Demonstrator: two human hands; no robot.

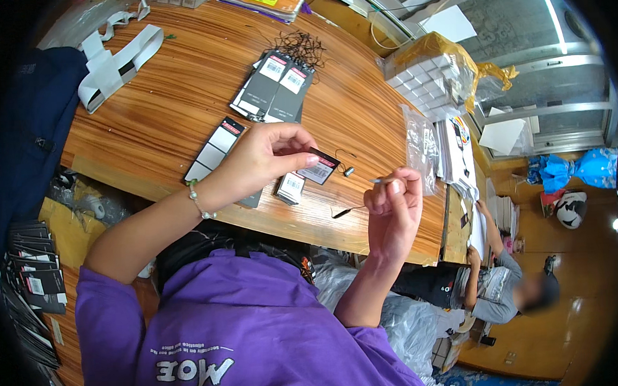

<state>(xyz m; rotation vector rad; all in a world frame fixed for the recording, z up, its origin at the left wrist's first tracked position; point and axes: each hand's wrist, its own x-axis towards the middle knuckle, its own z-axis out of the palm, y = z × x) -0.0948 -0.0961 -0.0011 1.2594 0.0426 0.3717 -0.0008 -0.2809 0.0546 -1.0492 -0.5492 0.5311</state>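
Observation:
My left hand [276, 153] pinches a dark hang tag [328, 166] with a pink and pale printed label, between thumb and fingers. My right hand [395, 203] is closed at the fingertips, held off to the right above the table. A thin black tag string [341, 213] with a dark end piece runs to its fingers; a small pale bit shows at the fingertips, too small to name. Below the held tag lies a small stack of white labelled tags [291, 187]. Another black string with a small clasp [349, 171] lies between my hands. Partly behind my left wrist is a dark sheet with white panels [220, 143].
Dark hang tags [272, 91] with a tangle of black strings [303, 48] lie farther back on the wooden table [359, 73]. A plastic-wrapped block of white boxes [425, 81] stands at right. More tags [44, 282] are at lower left. Another person [496, 288] works at right.

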